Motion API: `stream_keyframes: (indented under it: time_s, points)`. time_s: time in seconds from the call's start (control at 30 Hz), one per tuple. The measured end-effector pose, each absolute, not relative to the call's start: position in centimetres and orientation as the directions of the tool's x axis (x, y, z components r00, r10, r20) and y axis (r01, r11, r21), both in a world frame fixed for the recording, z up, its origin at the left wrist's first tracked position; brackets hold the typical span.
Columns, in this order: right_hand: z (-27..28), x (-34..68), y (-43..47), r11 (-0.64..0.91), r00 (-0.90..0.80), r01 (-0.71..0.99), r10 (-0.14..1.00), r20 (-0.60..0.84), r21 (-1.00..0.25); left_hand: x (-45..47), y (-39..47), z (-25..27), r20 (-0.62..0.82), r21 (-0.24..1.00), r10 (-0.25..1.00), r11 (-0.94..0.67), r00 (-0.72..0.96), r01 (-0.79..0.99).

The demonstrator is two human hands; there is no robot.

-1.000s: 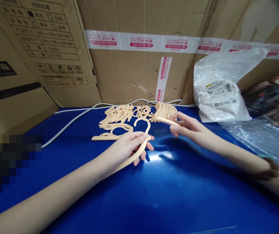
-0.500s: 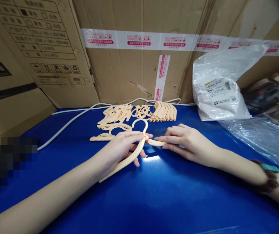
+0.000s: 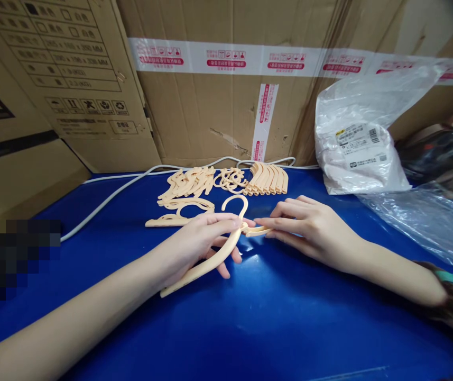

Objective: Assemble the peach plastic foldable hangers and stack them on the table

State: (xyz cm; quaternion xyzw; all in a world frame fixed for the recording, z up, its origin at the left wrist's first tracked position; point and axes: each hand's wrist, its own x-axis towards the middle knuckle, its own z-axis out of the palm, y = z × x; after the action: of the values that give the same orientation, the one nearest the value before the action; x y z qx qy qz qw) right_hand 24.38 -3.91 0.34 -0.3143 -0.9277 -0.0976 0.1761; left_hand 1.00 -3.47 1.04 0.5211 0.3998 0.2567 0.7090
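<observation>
the left hand [image 3: 220,238] pinches a curved cream plastic arm [image 3: 212,263], seemingly joined to a cream plastic hook [image 3: 245,203]; the right hand [image 3: 309,227] holds a cream plastic bar [image 3: 258,232] at their joint, above the glossy blue desk [image 3: 274,317]; its fastening is unclear; a row of curved cream pieces [image 3: 268,179] lies unjoined, far.
</observation>
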Motion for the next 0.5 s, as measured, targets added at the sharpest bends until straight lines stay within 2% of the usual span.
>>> stream_keyframes:
  time_s: [0.23, 0.5]
  points:
    - [0.48, 24.56, -3.79, 0.754, -0.727, 0.65, 0.579, 0.369, 0.096, 1.15, -3.57, 1.07, -0.325, 0.941, 0.801, 0.328, 0.503, 0.086]
    - [0.42, 24.63, -3.8, 0.777, -0.747, 0.621, 0.547, 0.377, 0.103, 1.04, -3.79, 0.83, -0.318, 0.941, 0.782, 0.33, 0.536, 0.078]
